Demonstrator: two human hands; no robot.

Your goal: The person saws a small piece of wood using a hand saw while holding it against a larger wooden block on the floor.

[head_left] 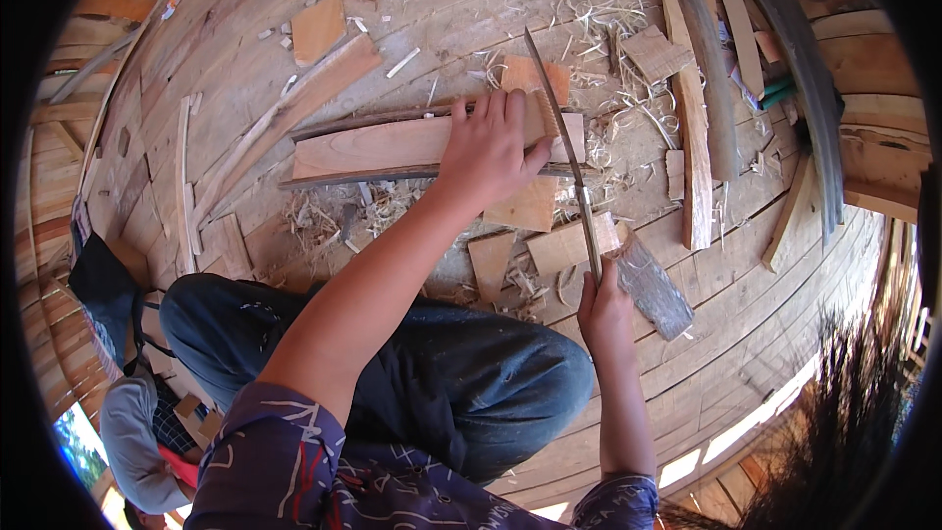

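My right hand (606,304) is wrapped round the handle of a machete (561,123), whose long, narrow blade points away from me and tapers to a tip. Beside the blade, my left hand (494,149) grips a small wooden block (539,118), its fingers over the far side and its thumb on the near side. The blade runs along the block's right end; whether it touches the wood is hard to tell. Beneath the block lies a long pale board (373,147) with dark edges. Flat wood pieces show beyond the board (525,71) and on its near side (525,206).
Curled shavings (594,5) litter the plank floor. Near my right hand lie a bark-covered offcut (654,285) and a small plank (569,243). Long timbers (695,157) stand to the right, and a long curved slab (285,123) is at left. Another person (137,442) is at lower left.
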